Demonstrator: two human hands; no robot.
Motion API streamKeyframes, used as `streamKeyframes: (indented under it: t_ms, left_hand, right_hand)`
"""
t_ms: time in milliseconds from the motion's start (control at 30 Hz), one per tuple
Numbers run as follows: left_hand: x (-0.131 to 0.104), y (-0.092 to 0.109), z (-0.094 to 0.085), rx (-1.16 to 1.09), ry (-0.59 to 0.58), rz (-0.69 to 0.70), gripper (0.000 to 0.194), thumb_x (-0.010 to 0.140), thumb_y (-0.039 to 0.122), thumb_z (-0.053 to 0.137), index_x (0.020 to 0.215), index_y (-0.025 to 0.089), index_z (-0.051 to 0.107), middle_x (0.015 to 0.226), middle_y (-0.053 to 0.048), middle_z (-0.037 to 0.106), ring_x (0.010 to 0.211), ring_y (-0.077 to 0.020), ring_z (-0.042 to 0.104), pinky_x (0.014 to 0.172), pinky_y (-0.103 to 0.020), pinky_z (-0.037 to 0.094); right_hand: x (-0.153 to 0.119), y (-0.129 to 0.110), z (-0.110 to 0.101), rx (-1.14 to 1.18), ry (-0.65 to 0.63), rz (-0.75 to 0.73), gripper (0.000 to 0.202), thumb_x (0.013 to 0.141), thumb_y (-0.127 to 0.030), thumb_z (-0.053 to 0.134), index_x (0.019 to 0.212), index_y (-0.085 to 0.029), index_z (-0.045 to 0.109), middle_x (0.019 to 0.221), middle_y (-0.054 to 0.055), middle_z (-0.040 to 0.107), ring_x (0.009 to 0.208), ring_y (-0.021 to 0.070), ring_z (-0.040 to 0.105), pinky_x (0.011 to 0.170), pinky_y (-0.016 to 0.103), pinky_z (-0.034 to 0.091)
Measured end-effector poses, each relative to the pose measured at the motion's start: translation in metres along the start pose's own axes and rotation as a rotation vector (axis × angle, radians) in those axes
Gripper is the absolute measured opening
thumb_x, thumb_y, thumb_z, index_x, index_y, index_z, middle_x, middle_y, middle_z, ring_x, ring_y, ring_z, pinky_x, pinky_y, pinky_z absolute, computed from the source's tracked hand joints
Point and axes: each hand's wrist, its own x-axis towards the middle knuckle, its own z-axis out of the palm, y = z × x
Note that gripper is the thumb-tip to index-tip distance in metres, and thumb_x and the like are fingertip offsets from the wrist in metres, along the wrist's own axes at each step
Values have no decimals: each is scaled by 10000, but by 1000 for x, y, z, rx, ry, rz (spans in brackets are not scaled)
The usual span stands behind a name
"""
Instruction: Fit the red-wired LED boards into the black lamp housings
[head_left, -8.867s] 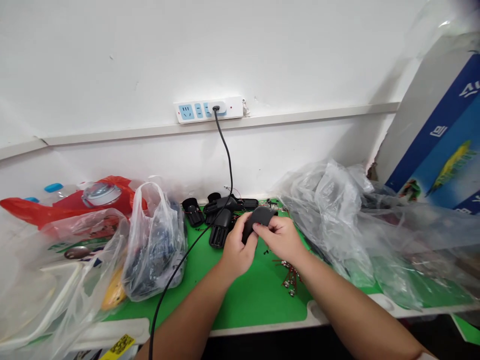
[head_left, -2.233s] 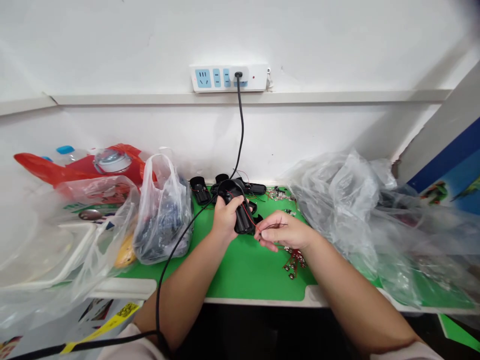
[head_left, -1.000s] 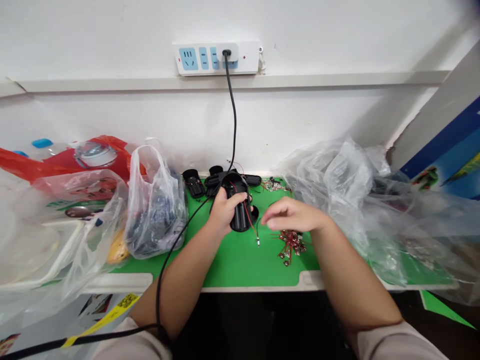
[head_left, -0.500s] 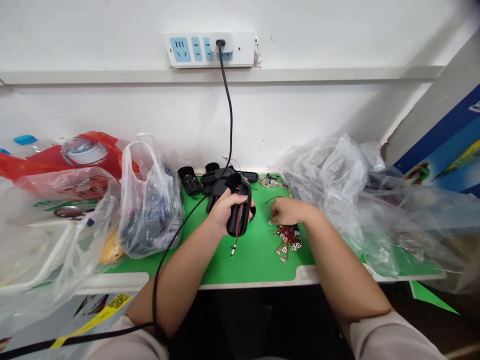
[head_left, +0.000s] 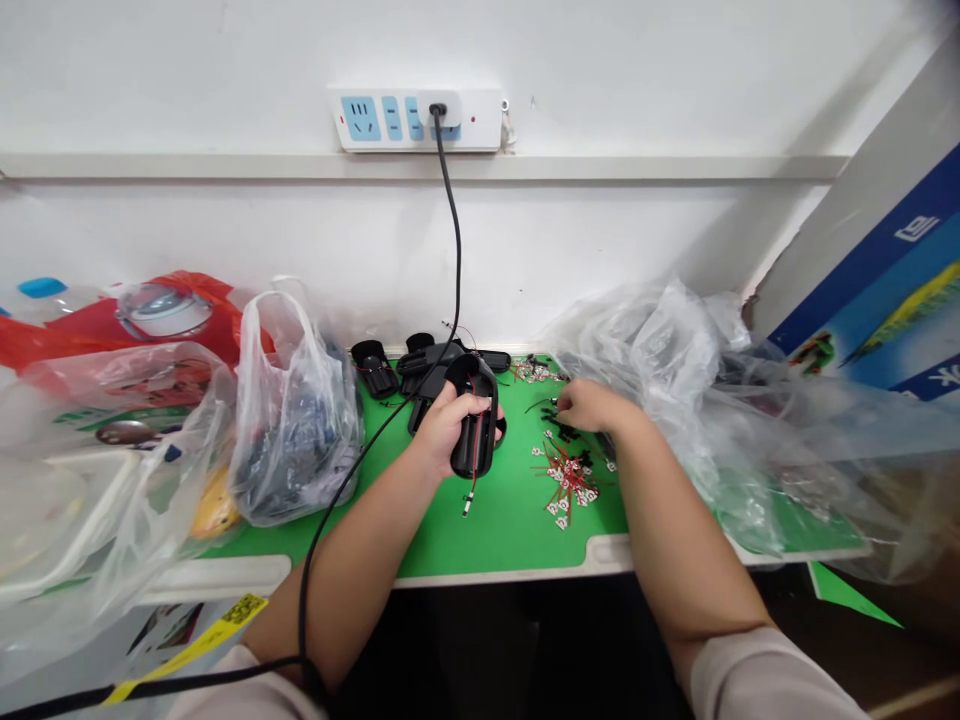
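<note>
My left hand [head_left: 442, 428] is wrapped round a black plastic housing [head_left: 466, 455] with an oval, open-framed shape. Along its face runs a thin red wire, and a small white-tipped connector [head_left: 469, 503] dangles below. At the right, my right hand [head_left: 589, 408] is closed at the fingertips over a scatter of small black parts [head_left: 562, 430]; what the fingers pinch is too small to make out. Just in front of that hand lies a pile of small white round pieces with red wires [head_left: 568, 482]. More black housings [head_left: 375, 370] lie behind my left hand.
A black cable [head_left: 455, 220] drops from the wall power strip [head_left: 375, 120] across the green table [head_left: 517, 535] and over my left arm. Filled plastic bags [head_left: 296, 430] stand at left. Clear plastic sheeting [head_left: 675, 350] lies at right. Small metal-looking bits [head_left: 534, 368] sit near the wall.
My right hand has moved slightly away from me and right, off the red-wired pile to the small black parts. My left hand still holds the housing. The view has shifted slightly.
</note>
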Motion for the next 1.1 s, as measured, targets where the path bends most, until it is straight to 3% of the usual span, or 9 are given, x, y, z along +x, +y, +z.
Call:
streamKeyframes:
  t_ms: [233, 400, 533, 667, 733, 833, 933, 1100]
  left_hand:
    - [0, -2, -1, 15, 7, 3, 384, 661, 243, 646, 985, 220, 440, 660, -1, 657, 474, -143, 598, 473, -264, 501]
    - [0, -3, -2, 3, -2, 10, 375, 664, 223, 639, 985, 221, 444, 662, -4, 662, 483, -142, 602, 477, -260, 502]
    - [0, -4, -2, 10, 20, 30, 372, 666, 229, 648, 973, 219, 438, 658, 2, 657, 483, -148, 604, 475, -270, 505]
    - [-1, -6, -1, 34, 31, 73, 393, 672, 234, 663, 991, 219, 433, 680, 3, 660, 490, -156, 608, 474, -286, 508]
    - [-1, -7, -1, 39, 33, 76, 399, 675, 240, 671, 990, 220, 427, 696, 1, 662, 483, -164, 610, 463, -290, 503]
    - [-2, -8, -1, 44, 42, 63, 413, 680, 247, 682, 1003, 220, 426, 720, -5, 665, 486, -174, 616, 454, -295, 499]
    - [-3, -8, 1, 27, 54, 72, 447, 674, 237, 695, 1037, 222, 435, 738, 1, 656, 520, -172, 627, 486, -309, 522]
    - [-3, -7, 3, 35, 105, 83, 427, 652, 251, 727, 984, 222, 459, 776, 23, 629, 533, -163, 632, 509, -327, 543]
  right_hand:
    - [8, -8, 10, 24, 73, -26, 278, 692, -169, 631, 945, -204, 742, 875, 60, 727, 686, 153, 597, 585, 237, 365]
    - [9, -14, 13, 3, 51, -29, 174, 708, -134, 583, 769, -150, 744, 735, 67, 714, 588, 131, 557, 541, 233, 337]
    - [6, -18, 8, 86, 154, -40, 146, 714, -121, 583, 735, -141, 726, 750, 76, 712, 628, 147, 585, 578, 239, 381]
    - [-4, -27, 0, 676, 251, -98, 106, 755, -230, 633, 743, -144, 694, 656, 46, 675, 562, 139, 594, 562, 251, 455]
    - [-11, -36, -2, 1060, 202, -176, 155, 712, -296, 716, 731, -148, 675, 600, 17, 648, 509, 123, 588, 519, 244, 480]
    - [-21, -52, -2, 1489, 81, -298, 273, 593, -266, 829, 797, -165, 680, 617, -21, 652, 484, 92, 596, 472, 201, 496]
    - [-25, -63, 3, 1718, -39, -359, 392, 562, -198, 854, 922, -186, 699, 671, -34, 682, 485, 73, 616, 470, 172, 522]
    - [-22, -68, 11, 1837, -139, -342, 296, 572, -179, 862, 831, -169, 719, 660, -6, 717, 555, 107, 681, 557, 192, 589]
